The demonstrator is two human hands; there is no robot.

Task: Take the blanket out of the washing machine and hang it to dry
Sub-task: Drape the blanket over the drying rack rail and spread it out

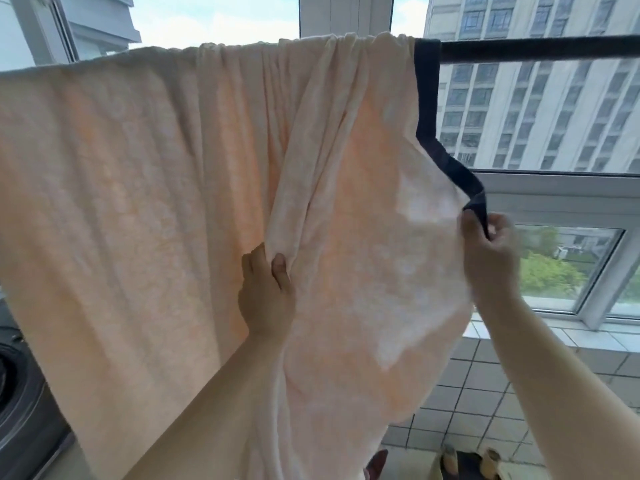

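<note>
A peach blanket [156,188] is draped over a dark rail [540,51]. A fold is gripped by the left hand [266,289]; its dark trim [427,98] is pinched by the right hand [491,258].

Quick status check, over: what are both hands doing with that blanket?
Left hand grips a blanket fold. Right hand pinches its dark trim. Blanket draped over rail. Nothing blocking.

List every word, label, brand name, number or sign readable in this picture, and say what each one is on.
None can be read.
The peach fleece blanket and its dark navy edge band show no tag or print.
The black drying rail is plain.
The dark washing machine at lower left shows no readable markings.
The grey high-rise buildings outside carry no visible signs.
</note>
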